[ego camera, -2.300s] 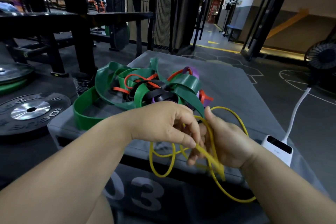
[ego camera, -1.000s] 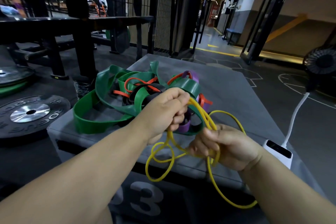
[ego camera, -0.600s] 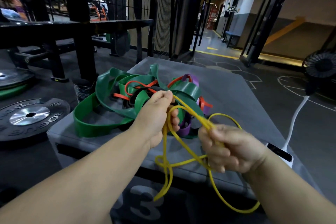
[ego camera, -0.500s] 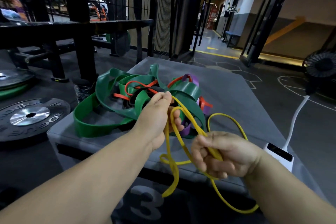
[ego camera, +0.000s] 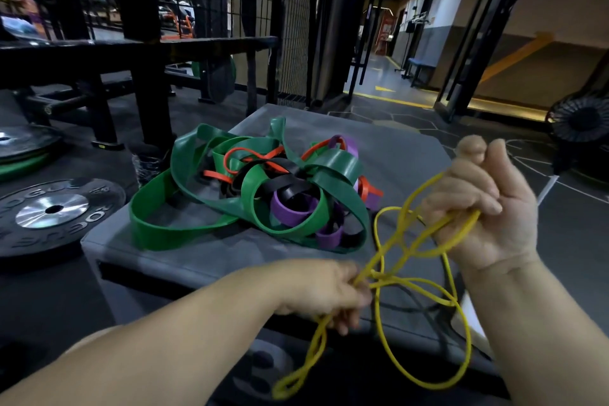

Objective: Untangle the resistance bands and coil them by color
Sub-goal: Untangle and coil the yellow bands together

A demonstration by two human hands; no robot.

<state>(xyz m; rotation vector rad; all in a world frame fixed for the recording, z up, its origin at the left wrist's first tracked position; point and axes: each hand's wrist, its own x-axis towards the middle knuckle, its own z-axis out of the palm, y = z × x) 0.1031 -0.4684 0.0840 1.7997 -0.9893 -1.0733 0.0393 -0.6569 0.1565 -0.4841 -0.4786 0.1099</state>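
A thin yellow band [ego camera: 382, 260] is stretched between my two hands, free of the pile. My right hand [ego camera: 484, 208] is raised at the right and grips several of its strands in a closed fist. My left hand [ego camera: 326, 290], lower and nearer to me, pinches the band where its strands cross. Loops hang down below both hands over the box's front edge. The tangled pile [ego camera: 263, 188] of wide green, black, purple and orange bands lies on the grey box [ego camera: 395, 148] beyond my hands.
Black weight plates [ego camera: 52, 211] lie on the floor to the left, beside a dark bench frame [ego camera: 138, 76]. A black fan [ego camera: 580, 122] stands at the right, and a white device [ego camera: 471, 313] shows behind my right forearm.
My right hand has risen and moved right with the yellow strands. My left hand has dropped from the pile toward me, so the band now stretches diagonally between them.
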